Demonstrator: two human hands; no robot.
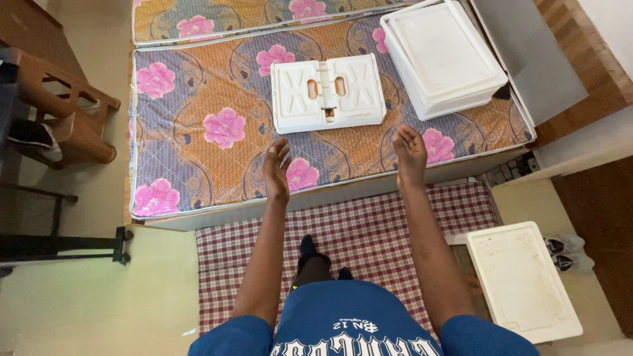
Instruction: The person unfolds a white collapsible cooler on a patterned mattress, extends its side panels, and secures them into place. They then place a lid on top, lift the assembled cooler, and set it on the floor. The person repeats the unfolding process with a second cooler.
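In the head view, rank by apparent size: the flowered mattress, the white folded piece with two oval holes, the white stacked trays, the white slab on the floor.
1. flowered mattress
2. white stacked trays and white slab: alike, unranked
3. white folded piece

Single head camera, looking steeply down from standing height over mattress (198, 112) edge

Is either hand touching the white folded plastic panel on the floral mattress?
Apart. The head view shows both the left hand and right hand open, with patterned mattress visible between their fingertips and the white folded plastic panel.

Floral orange-purple mattress (217, 99), white tray (328, 93), maroon-checked rug (369, 224).
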